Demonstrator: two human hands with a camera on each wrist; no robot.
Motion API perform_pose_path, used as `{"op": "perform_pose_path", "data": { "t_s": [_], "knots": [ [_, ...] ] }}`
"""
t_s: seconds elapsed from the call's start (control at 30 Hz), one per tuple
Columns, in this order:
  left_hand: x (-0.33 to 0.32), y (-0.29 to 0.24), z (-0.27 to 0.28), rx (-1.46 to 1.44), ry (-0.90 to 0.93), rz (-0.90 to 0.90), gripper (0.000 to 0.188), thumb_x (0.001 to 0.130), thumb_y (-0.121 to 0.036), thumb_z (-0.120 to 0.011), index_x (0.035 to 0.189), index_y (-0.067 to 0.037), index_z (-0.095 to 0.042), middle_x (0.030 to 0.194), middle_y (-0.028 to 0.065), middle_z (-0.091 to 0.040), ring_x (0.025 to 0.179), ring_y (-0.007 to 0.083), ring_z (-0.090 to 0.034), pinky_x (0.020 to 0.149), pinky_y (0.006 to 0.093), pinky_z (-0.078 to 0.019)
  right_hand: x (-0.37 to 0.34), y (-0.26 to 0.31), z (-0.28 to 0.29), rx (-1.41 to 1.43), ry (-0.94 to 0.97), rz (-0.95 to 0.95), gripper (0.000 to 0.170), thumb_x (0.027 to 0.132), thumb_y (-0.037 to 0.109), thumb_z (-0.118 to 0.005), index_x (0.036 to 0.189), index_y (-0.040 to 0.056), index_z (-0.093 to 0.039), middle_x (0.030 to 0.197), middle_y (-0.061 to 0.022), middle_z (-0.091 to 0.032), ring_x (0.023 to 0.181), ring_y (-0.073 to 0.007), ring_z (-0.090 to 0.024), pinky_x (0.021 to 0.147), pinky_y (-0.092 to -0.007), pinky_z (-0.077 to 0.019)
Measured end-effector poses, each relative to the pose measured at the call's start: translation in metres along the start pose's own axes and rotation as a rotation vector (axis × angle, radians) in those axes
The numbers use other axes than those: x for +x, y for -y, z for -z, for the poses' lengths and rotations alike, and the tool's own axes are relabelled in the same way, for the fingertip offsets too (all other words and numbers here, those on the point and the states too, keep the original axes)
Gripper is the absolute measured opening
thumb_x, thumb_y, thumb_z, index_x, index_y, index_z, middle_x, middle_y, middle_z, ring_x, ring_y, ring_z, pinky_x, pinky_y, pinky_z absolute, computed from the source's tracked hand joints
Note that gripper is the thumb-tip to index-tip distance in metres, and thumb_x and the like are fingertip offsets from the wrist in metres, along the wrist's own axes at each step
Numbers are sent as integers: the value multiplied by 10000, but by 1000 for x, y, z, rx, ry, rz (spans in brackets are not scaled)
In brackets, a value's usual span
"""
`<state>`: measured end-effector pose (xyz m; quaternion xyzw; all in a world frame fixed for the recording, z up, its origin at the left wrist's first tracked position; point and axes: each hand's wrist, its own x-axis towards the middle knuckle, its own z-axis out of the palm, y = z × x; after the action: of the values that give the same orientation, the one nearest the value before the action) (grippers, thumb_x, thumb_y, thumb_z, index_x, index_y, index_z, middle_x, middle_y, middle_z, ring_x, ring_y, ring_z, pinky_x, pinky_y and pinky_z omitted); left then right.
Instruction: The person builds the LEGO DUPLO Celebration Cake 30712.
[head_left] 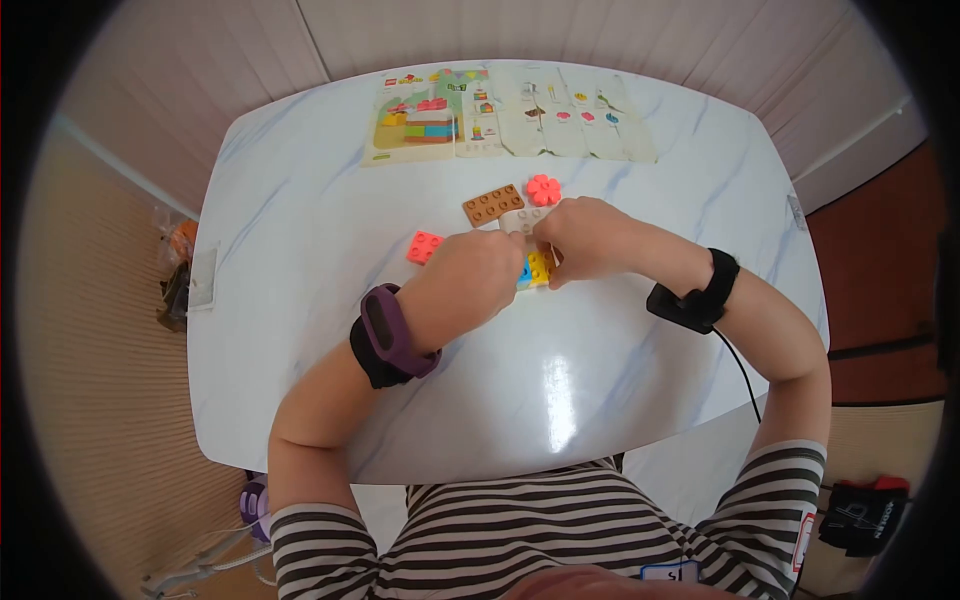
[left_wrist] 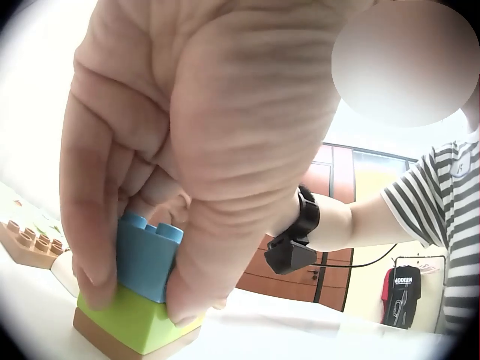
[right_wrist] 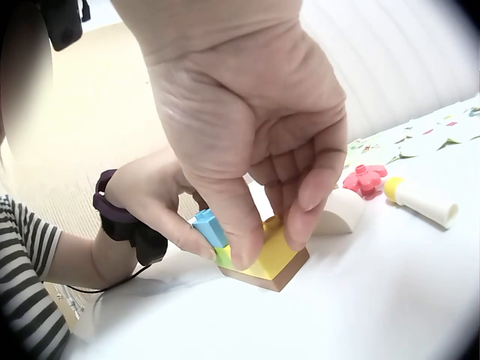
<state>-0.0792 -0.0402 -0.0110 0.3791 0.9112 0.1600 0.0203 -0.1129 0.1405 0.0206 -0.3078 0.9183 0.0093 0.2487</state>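
Observation:
A small stack of toy building bricks stands on the table between both hands. Its brown base [left_wrist: 105, 337] carries a lime green brick [left_wrist: 142, 326] and, beside that, a yellow brick [right_wrist: 279, 259]. On top of the green one sits a blue brick [left_wrist: 146, 259], studs up. My left hand [head_left: 470, 275] pinches the blue brick between thumb and fingers, its fingertips reaching down to the green brick. With thumb and fingers, my right hand [head_left: 595, 235] grips the yellow brick from its two sides. A rounded white brick [right_wrist: 341, 214] lies close behind the right fingers.
Just beyond the hands lie a brown studded brick [head_left: 493, 204] and a coral flower piece [head_left: 543, 190]. A coral brick [head_left: 424, 247] is left of them. A white tube with a yellow end [right_wrist: 427, 206] lies near the flower. Picture instruction sheets [head_left: 410, 145] spread along the table's far edge.

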Motion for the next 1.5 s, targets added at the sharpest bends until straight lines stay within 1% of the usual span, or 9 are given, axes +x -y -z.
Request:
{"op": "perform_pose_path", "data": {
  "t_s": [0.17,0.27,0.47,0.63,1.07,1.17,1.27,1.37,1.5],
  "knots": [
    [-5,-3,9,152,53,-11,300,692,-153,-721,887,-6,-547,714,127,-616,668,289,-631,608,383,-505,-7,9,-4,5,-57,-32,277,684,230,-765,872,64,-649,742,-72,-663,740,-258,-637,670,-359,-491],
    [-8,1,13,176,16,-37,283,699,-153,-717,886,-13,-560,703,117,-623,656,278,-637,594,378,-507,-6,15,-7,-30,-117,-1,277,692,245,-761,878,72,-648,740,-67,-664,731,-249,-639,660,-358,-492],
    [-11,9,8,211,26,-41,215,706,-130,-692,859,-25,-583,694,113,-635,667,268,-648,596,370,-514,2,26,-3,-85,-60,21,310,691,270,-763,909,77,-655,730,-61,-663,720,-244,-638,653,-354,-489],
    [-13,6,8,226,68,-15,163,732,-106,-650,860,-27,-586,700,114,-640,671,270,-651,599,370,-515,-5,25,13,-33,-121,22,321,718,266,-748,960,71,-666,725,-60,-661,710,-239,-632,650,-350,-483],
    [-19,12,22,150,111,-5,282,678,-170,-738,848,-9,-581,762,134,-633,725,297,-636,648,383,-503,-2,-7,21,-105,-351,-82,224,779,237,-696,941,83,-687,742,-74,-678,687,-232,-638,616,-339,-488],
    [-22,15,44,133,190,19,302,673,-183,-747,845,0,-579,756,142,-623,734,305,-628,652,386,-501,0,-18,20,-133,-355,-123,220,781,231,-693,943,83,-687,761,-83,-683,701,-233,-642,616,-342,-494],
    [-29,19,56,126,117,39,311,667,-188,-751,842,3,-579,762,154,-616,763,307,-622,669,389,-499,0,-27,18,-141,-360,-151,221,779,222,-691,950,82,-685,768,-82,-683,718,-232,-644,636,-341,-499],
    [-29,19,56,139,112,64,319,662,-194,-757,842,-1,-579,768,161,-612,784,312,-615,688,390,-495,5,-42,16,-195,-330,-199,253,783,281,-685,947,88,-686,789,-112,-671,761,-279,-649,666,-373,-512],
    [-29,20,52,139,89,40,320,660,-199,-749,848,1,-584,773,165,-612,793,318,-605,696,395,-487,11,-60,15,-172,-351,-231,232,764,229,-701,941,80,-678,827,-115,-672,778,-278,-647,675,-374,-510]
  ]
}}
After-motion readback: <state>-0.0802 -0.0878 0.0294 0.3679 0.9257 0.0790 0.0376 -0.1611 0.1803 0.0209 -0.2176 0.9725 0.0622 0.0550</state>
